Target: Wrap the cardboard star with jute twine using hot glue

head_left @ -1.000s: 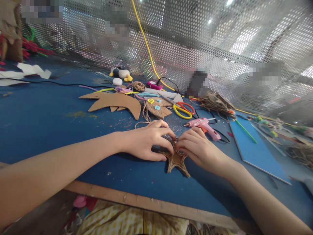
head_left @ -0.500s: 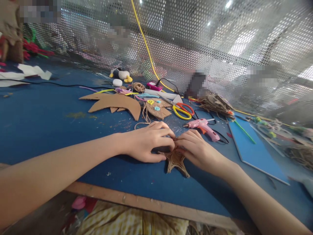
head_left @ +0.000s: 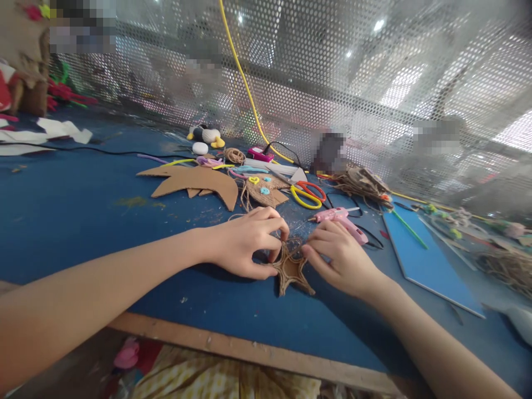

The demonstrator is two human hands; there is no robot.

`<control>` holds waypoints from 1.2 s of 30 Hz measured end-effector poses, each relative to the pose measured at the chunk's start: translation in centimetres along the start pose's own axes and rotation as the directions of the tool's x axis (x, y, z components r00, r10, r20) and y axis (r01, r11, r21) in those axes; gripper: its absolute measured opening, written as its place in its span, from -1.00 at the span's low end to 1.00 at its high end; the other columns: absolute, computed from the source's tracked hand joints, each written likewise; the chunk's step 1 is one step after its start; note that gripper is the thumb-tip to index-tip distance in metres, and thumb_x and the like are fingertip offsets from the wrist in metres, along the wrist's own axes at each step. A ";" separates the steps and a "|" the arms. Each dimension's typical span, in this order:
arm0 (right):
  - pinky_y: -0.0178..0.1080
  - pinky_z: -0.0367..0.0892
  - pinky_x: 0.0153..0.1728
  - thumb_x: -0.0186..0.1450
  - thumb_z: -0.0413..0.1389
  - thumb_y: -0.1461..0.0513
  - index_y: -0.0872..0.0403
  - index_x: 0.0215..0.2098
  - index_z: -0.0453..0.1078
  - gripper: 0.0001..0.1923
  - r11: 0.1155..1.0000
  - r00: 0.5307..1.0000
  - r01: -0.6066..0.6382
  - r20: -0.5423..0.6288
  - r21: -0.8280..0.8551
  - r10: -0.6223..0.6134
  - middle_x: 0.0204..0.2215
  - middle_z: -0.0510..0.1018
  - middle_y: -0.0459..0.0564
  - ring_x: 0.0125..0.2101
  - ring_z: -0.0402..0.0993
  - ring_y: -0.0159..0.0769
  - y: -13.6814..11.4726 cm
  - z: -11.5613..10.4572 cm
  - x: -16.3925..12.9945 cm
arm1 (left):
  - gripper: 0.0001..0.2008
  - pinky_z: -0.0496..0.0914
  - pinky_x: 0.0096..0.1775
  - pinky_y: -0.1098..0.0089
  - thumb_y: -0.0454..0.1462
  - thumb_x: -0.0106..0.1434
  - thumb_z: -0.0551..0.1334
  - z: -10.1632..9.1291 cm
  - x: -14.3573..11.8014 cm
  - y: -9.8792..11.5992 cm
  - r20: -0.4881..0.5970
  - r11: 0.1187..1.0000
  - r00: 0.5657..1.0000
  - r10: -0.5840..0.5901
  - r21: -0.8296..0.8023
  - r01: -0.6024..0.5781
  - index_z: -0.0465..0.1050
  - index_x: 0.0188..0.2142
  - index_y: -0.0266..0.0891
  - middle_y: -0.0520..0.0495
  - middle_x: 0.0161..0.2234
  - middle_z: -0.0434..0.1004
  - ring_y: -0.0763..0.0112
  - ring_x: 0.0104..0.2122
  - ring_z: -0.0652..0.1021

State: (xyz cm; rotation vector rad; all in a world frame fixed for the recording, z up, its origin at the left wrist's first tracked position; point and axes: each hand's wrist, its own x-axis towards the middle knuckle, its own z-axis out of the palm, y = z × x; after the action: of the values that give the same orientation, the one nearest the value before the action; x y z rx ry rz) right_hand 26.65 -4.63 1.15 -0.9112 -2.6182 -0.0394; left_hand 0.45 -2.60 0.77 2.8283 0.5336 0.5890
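Note:
A small cardboard star (head_left: 292,269) edged with brown twine lies on the blue table in front of me. My left hand (head_left: 253,244) grips its left side, with thumb and fingers curled around the edge. At the star's upper right, my right hand (head_left: 338,252) has its fingertips pinched together on the twine (head_left: 294,243), a thin strand of which loops over the top of the star. The exact grip of the right fingertips is partly hidden. Just behind the right hand lies a pink glue gun (head_left: 332,214).
Scissors (head_left: 306,196) with yellow and orange handles, a twine-covered cardboard fish (head_left: 266,187) and curved cardboard pieces (head_left: 195,180) lie beyond my hands. A blue board (head_left: 424,260) is at the right. Perforated metal sheeting (head_left: 286,88) rises behind the table (head_left: 124,233).
My right hand has moved slightly away from the star to the right, uncovering its upper part and the loop of twine. My left hand keeps its hold. The view has shifted slightly.

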 end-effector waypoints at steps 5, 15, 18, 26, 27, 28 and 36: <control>-0.08 0.27 -0.07 0.47 0.00 0.23 0.09 -0.19 0.51 -0.77 0.997 0.999 -0.009 0.043 0.082 0.006 -0.28 0.56 0.03 -0.20 0.33 -0.21 -0.7 0.3 0.1 | -0.86 0.27 0.12 0.07 -0.19 0.34 0.30 0.6 0.0 -0.3 -0.064 0.995 0.996 -0.068 0.064 0.072 0.54 -0.32 -0.19 -0.14 -0.02 0.48 0.07 0.06 0.37; -0.16 0.28 -0.24 0.45 0.04 0.29 0.08 -0.29 0.47 -0.80 0.988 0.996 0.005 -0.088 0.153 0.009 -0.41 0.58 -0.02 -0.29 0.36 -0.25 -0.7 2.5 0.3 | -0.75 0.28 0.15 0.00 -0.03 0.27 0.36 1.6 0.8 0.6 -0.174 0.932 0.916 -0.361 -0.090 0.351 0.62 -0.33 -0.15 -0.11 -0.04 0.47 0.04 0.07 0.35; -0.18 0.28 -0.28 0.43 0.06 0.31 0.07 -0.33 0.45 -0.81 0.986 0.988 0.034 -0.152 0.160 -0.010 -0.44 0.57 -0.04 -0.32 0.37 -0.26 -0.7 3.1 0.3 | -0.79 0.26 0.18 -0.03 -0.06 0.24 0.40 2.1 1.1 0.7 -0.170 0.904 0.893 -0.417 -0.179 0.389 0.64 -0.32 -0.14 -0.11 -0.02 0.49 0.03 0.09 0.33; -0.16 0.35 -0.23 0.36 0.18 0.26 0.07 -0.37 0.43 -0.88 0.976 0.993 -0.080 -0.064 0.203 0.095 -0.39 0.56 -0.02 -0.27 0.43 -0.23 -0.8 2.5 0.3 | -0.92 0.26 0.20 -0.02 -0.18 0.26 0.38 2.7 1.2 0.5 -0.173 0.884 0.879 -0.443 -0.248 0.397 0.65 -0.29 -0.09 -0.07 0.00 0.52 0.08 0.11 0.34; -0.14 0.36 -0.18 0.35 0.17 0.28 0.06 -0.33 0.44 -0.93 0.969 0.994 -0.094 -0.036 0.230 0.105 -0.35 0.57 -0.02 -0.24 0.43 -0.22 -0.7 1.8 0.2 | -0.94 0.26 0.20 -0.02 -0.20 0.25 0.38 2.6 1.2 0.5 -0.174 0.886 0.880 -0.441 -0.243 0.396 0.64 -0.30 -0.10 -0.07 0.00 0.53 0.08 0.10 0.34; -0.12 0.36 -0.12 0.33 0.15 0.32 0.05 -0.27 0.46 -0.94 0.962 0.996 -0.092 0.002 0.256 0.094 -0.31 0.57 -0.01 -0.19 0.42 -0.22 -0.6 1.1 0.1 | -0.95 0.26 0.20 -0.02 -0.22 0.24 0.38 2.5 1.2 0.5 -0.174 0.886 0.879 -0.443 -0.238 0.399 0.63 -0.31 -0.11 -0.07 -0.01 0.52 0.08 0.10 0.35; -0.06 0.30 0.03 0.21 0.28 0.28 0.02 -0.17 0.44 -0.77 0.957 0.980 -0.057 0.197 0.284 0.000 -0.19 0.54 -0.07 -0.10 0.34 -0.20 0.4 -1.0 -0.3 | -0.95 0.26 0.22 -0.02 -0.36 0.17 0.30 1.8 1.1 1.0 -0.105 0.857 0.866 -0.489 -0.243 0.455 0.51 -0.37 -0.18 -0.06 0.00 0.51 0.08 0.12 0.34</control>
State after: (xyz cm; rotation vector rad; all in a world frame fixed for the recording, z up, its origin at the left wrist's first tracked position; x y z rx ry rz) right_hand 27.46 -4.68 1.97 -0.8863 -2.6883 0.4506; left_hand 2.47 -3.27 -0.20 2.3293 1.0880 0.7251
